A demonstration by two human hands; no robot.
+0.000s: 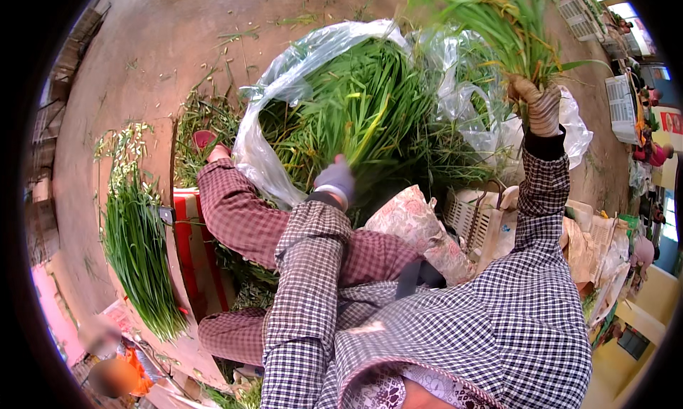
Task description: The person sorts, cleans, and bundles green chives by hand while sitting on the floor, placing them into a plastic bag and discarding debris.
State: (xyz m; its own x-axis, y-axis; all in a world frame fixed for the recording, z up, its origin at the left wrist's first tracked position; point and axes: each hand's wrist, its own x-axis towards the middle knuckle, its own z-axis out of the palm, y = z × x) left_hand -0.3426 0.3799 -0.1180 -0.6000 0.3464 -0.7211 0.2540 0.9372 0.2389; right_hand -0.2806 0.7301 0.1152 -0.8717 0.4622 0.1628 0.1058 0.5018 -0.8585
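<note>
My right hand (535, 103), in a striped, soiled glove, is raised at the upper right. It grips the base of a bunch of garlic chives (496, 19), whose green and yellowing leaves spread up and left. Lower and near the middle, my left hand (335, 179) wears a pale grey-lavender glove with a pink fingertip showing. Blurred by motion, it closes on loose green and yellow leaves (368, 134) at the pile's near edge. Beneath lies a large heap of chives (384, 78) in an open clear plastic bag (248, 142).
Left of my legs, a neat chive bundle (136, 249) and cut white ends lie on a board (179, 281) over a red-and-white box (189, 238). Trimmings (205, 112) litter the floor. A floral cloth (408, 222) and a plastic crate (469, 211) stand close by.
</note>
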